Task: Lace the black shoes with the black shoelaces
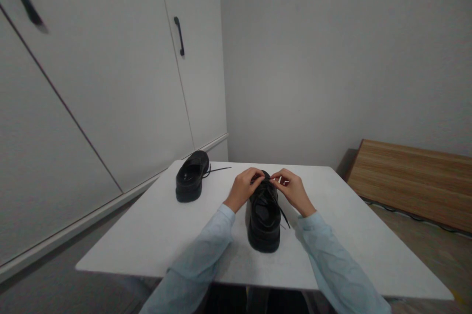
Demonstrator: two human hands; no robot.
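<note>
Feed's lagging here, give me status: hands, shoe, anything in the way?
Left hand and right hand both at the near shoe, fingers pinching its laces. Shoe flat on table. Second shoe apart, far left; not in the way.

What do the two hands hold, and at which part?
Both the left hand and the right hand pinch the black lace at the top of the near shoe.

Both forearms, seen at the lower centre of the frame, are covered by loose, pale blue long sleeves, slightly creased and ended at the wrists.
</note>
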